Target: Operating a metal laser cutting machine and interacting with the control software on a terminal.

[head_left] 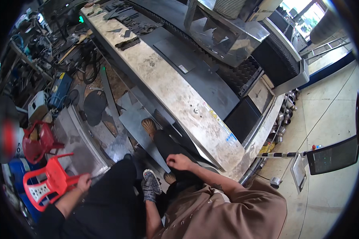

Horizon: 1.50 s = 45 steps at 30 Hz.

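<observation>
My left hand [149,191], in a grey patterned glove, is low between my legs and the other person's. Its fingers look curled; whatever they may hold is hidden. My bare right hand [178,161] is loosely closed above my dark-trousered leg [163,145], with nothing visible in it. A flat grey metal sheet [136,129] lies beside my foot [149,126]. Along my right side runs the long, stained cream beam [159,75] of a large machine. To my left is a person in black [107,199], whose bare hand [83,182] is beside a red plastic chair [54,177].
Scrap metal pieces [95,106] litter the floor at left, near a darker red chair [38,139] and a blue machine [62,89]. Dark offcuts [137,26] lie on the machine. A screen [333,156] hangs on an arm at right, and round metal parts [282,123] line the machine's edge.
</observation>
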Each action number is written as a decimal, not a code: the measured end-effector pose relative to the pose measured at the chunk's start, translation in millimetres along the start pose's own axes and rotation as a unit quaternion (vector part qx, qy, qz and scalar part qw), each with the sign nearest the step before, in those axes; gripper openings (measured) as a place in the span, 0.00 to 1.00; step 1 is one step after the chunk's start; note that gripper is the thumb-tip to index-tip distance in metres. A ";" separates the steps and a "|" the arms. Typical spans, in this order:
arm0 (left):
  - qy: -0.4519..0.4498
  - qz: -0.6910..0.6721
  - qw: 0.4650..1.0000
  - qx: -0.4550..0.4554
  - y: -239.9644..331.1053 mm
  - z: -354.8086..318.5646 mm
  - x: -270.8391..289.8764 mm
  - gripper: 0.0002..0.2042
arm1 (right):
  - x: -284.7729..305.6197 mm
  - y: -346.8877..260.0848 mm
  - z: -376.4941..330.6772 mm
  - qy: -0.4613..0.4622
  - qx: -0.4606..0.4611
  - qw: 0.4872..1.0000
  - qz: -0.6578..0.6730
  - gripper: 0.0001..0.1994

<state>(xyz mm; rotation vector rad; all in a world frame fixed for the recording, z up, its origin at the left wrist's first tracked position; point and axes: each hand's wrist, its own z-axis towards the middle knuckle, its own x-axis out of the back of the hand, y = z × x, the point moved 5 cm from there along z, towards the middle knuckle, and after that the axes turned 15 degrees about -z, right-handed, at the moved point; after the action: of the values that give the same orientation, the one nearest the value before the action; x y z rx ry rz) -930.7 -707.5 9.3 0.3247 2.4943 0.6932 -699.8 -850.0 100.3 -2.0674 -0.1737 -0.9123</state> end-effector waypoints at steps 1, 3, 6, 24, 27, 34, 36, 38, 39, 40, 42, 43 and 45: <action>0.009 -0.004 1.000 -0.004 17.3 14.9 -7.7 0.13 | 1.4 -7.2 21.9 -0.045 -0.017 0.996 -0.073 0.12; 0.042 -0.024 0.999 -0.020 48.1 38.4 -28.0 0.13 | 13.0 -20.4 65.9 -0.097 -0.011 0.985 -0.141 0.13; 0.086 0.008 0.996 -0.012 89.1 97.6 -58.0 0.13 | 55.4 -13.7 151.8 -0.060 -0.040 0.995 -0.070 0.14; -0.251 0.548 0.794 0.083 353.6 160.1 -469.6 0.22 | 277.2 -73.7 239.4 -0.053 -0.102 0.856 0.504 0.23; -0.298 0.522 0.798 0.040 359.3 220.9 -449.2 0.23 | 280.6 -37.5 239.0 0.044 -0.199 0.838 0.506 0.22; -0.277 0.763 0.583 -0.018 452.0 366.4 -432.7 0.22 | 265.0 -7.1 199.3 0.422 -0.338 0.553 0.634 0.13; -0.298 0.748 0.593 -0.031 488.0 408.4 -429.2 0.20 | 255.2 -17.7 191.1 0.427 -0.357 0.536 0.635 0.13; -0.245 0.718 0.650 0.031 522.7 455.1 -413.7 0.19 | 251.4 -26.6 195.9 0.429 -0.371 0.525 0.635 0.13; -0.177 0.679 0.706 0.096 539.3 472.2 -402.2 0.18 | 241.8 -32.9 199.2 0.425 -0.392 0.522 0.627 0.14; -0.184 0.683 0.700 0.097 549.5 481.2 -404.5 0.18 | 229.9 -38.8 201.4 0.420 -0.415 0.519 0.618 0.15; -0.110 0.673 0.728 0.067 570.2 497.4 -417.4 0.14 | 207.8 -50.7 204.4 0.416 -0.454 0.580 0.533 0.15; -0.124 0.699 0.701 0.076 574.9 502.8 -428.4 0.14 | 197.3 -57.8 205.1 0.397 -0.489 0.639 0.441 0.16; -0.101 0.696 0.703 0.104 577.9 502.9 -437.7 0.14 | 174.7 -65.6 212.5 0.354 -0.517 0.691 0.360 0.20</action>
<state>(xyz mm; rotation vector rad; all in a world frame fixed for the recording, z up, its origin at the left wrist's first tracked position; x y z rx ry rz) -241.1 -172.1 137.4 2.3231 1.6811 0.7606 -485.4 -683.1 178.8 -2.1262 1.8231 -1.3275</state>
